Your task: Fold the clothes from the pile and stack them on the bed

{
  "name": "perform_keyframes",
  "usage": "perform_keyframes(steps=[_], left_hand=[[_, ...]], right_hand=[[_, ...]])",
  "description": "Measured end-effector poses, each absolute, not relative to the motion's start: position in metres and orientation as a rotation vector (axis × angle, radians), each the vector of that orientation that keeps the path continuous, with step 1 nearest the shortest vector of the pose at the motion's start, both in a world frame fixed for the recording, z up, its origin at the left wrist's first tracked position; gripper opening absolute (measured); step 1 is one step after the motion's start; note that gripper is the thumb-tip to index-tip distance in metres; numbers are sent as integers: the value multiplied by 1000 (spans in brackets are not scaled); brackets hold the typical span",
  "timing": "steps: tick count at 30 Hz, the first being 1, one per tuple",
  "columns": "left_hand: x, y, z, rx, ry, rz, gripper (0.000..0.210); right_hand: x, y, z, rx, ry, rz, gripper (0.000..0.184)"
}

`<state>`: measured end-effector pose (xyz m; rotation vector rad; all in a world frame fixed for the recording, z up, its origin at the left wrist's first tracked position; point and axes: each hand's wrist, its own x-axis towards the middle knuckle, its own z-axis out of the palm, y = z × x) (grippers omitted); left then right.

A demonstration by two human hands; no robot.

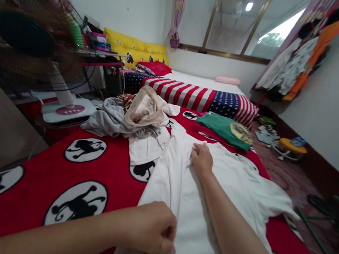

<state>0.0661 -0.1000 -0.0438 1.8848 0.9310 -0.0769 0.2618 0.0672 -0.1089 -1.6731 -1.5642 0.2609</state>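
Note:
A white T-shirt (243, 188) lies spread over a red cover printed with black figures in white ovals, one sleeve reaching out to the right. My left hand (153, 230) is closed, pinching the shirt's cloth at the near edge. Further up, my right hand (203, 159) grips the same shirt with its fingers bent into the fabric. A lengthwise fold runs along the shirt's left side. Just beyond it sits a heap of loose clothes (139, 114) in grey, white and beige. Past my right hand rests a folded green shirt (226, 128) with a yellow print.
An electric fan (25, 31) stands at the left beside a cluttered small table. Behind is a second bed with a flag-patterned cover (180, 97). Clothes (304, 62) hang by the window at right. A yellow stool (293, 146) and a dark metal-legged chair (333, 217) stand on the floor.

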Motion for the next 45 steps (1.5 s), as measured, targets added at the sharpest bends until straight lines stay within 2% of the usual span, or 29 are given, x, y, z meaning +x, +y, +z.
perform_keyframes(steps=[2,4,8,10,12,15,19,24,29,31,35,40,43,45], left_hand=[[72,-88,-41,1837,839,-224,21],[79,-71,-35,1917,846,-159,27],[94,-26,-42,2371,1239,572,24],[99,-5,-60,2433,1366,898,40],[101,7,-83,2441,1400,1020,55],[100,12,-108,2482,1425,966,59],[99,7,-118,2566,1442,843,63],[102,6,-119,2566,1510,695,64],[102,6,-119,2554,1529,637,65],[101,5,-119,2561,1531,651,64],[102,4,-119,2580,1555,599,62],[105,1,-120,2595,1636,535,58],[106,1,-119,2594,1642,506,59],[106,0,-118,2588,1639,499,59]], right_hand=[[261,62,-116,-1681,-1571,232,39],[260,61,-118,-1649,-1578,199,41],[261,61,-117,-1509,-1598,201,42],[262,61,-118,-1427,-1571,228,42],[262,59,-118,-1346,-1505,210,41],[262,56,-116,-1313,-1394,94,41],[266,54,-113,-1405,-1336,-27,39],[270,55,-113,-1568,-1354,134,33],[261,53,-115,-1410,-1479,300,53],[258,52,-114,-1355,-1495,338,54],[264,46,-104,-1477,-1420,157,39],[282,34,-87,-2077,-1655,-21,26],[281,43,-74,-1918,-1650,-267,26],[271,62,-64,-1727,-1687,-229,28]])
